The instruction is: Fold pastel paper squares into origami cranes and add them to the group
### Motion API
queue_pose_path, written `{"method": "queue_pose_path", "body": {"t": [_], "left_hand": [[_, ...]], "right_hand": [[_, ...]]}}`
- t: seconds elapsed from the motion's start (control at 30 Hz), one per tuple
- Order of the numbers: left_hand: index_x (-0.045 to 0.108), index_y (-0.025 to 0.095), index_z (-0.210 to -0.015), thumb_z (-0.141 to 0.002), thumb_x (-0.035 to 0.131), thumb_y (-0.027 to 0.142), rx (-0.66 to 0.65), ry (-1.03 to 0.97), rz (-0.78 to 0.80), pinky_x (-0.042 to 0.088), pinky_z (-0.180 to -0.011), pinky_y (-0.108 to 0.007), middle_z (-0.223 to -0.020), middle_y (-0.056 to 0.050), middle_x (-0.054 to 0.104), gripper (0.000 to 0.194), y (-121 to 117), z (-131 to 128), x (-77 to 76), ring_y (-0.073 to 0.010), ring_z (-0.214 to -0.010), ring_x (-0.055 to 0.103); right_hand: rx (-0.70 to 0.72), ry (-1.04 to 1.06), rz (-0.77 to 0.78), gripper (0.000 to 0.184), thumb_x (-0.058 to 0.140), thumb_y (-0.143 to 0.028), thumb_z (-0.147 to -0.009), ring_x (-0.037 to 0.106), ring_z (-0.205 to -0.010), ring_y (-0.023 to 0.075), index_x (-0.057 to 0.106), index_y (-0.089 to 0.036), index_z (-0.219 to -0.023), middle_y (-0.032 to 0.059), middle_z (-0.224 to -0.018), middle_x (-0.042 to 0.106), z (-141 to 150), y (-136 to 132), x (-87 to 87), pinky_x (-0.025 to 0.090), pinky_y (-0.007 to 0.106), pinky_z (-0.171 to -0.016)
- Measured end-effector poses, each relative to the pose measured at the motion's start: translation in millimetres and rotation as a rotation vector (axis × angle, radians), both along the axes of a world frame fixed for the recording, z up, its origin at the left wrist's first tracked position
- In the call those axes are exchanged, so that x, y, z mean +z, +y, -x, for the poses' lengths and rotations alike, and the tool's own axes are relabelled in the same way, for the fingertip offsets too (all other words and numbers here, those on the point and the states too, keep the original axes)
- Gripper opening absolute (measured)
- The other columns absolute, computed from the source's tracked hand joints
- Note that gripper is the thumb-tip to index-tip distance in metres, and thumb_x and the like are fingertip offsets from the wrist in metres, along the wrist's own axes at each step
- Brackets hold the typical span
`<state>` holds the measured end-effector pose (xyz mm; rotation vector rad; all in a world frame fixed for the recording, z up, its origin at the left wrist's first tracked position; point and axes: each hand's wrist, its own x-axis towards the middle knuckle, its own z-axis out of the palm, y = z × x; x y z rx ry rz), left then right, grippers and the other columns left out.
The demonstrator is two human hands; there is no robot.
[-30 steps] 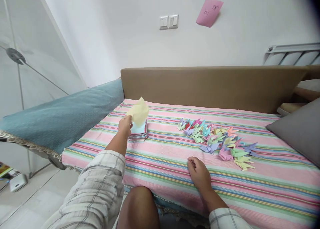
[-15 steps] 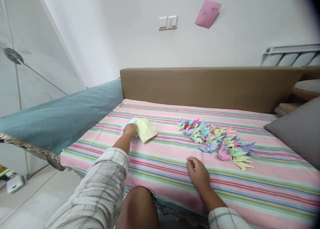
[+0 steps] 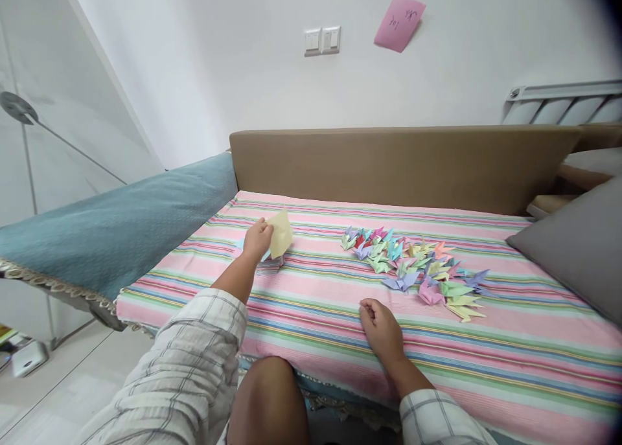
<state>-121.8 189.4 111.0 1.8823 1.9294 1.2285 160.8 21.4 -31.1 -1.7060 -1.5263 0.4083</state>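
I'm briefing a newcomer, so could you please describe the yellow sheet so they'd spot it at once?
Look at the striped cloth, then the left hand over its left part. The yellow sheet is in that hand's grip, raised, unlike the paper stack and folded birds.

The person's left arm stretches forward and slightly inward, its loose white sleeve with thin dark check lines gathered in folds and ending short of the bare wrist. The bare left hand sits ahead of the right one, its back partly turned toward the camera, thumb and fingertips drawn together in a pinch. The bare right hand rests low, fingers loosely curled, wrist nearly straight. Its forearm slants in from the lower right, a matching checked cuff around it. A bare bent knee shows between the arms.
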Motion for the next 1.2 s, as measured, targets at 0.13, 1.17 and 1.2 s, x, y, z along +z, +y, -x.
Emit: {"method": "queue_pose_path", "body": {"t": [0.13, 1.17, 1.2], "left_hand": [[0.07, 0.017, -0.086, -0.083, 0.041, 0.026, -0.26, 0.268, -0.217, 0.043, -0.095, -0.038, -0.126, -0.009, 0.056, 0.03, -37.0, -37.0, -3.0, -0.025, -0.113, 0.053], [0.065, 0.024, -0.107, -0.069, 0.059, 0.024, -0.814, 0.549, -0.054, 0.04, -0.093, -0.043, -0.127, -0.009, 0.054, 0.039, -128.9, -109.8, -111.9, -0.0275, -0.107, 0.053], [0.065, 0.025, -0.107, -0.069, 0.059, 0.024, -0.78, 0.546, -0.047, 0.04, -0.093, -0.043, -0.127, -0.008, 0.054, 0.039, -127.2, -107.7, -113.5, -0.0281, -0.108, 0.052]], "right_hand": [[-0.01, 0.121, -0.036, 0.029, 0.043, -0.04, -0.083, 0.059, -0.079, 0.0194, 0.057, -0.019, -0.096, 0.0061, -0.089, 0.064, -2.4, 1.9, -3.3, 0.047, 0.031, -0.068], [0.169, -0.325, -0.024, 0.04, 0.054, -0.012, -0.07, 0.045, -0.112, 0.024, 0.064, -0.023, -0.107, 0.0074, -0.12, 0.055, -48.5, -15.2, 5.4, 0.036, 0.04, -0.094], [0.167, -0.316, -0.013, 0.04, 0.055, -0.012, -0.069, 0.045, -0.112, 0.0242, 0.064, -0.022, -0.107, 0.0083, -0.121, 0.054, -51.0, -14.6, 4.8, 0.036, 0.04, -0.095]]}}
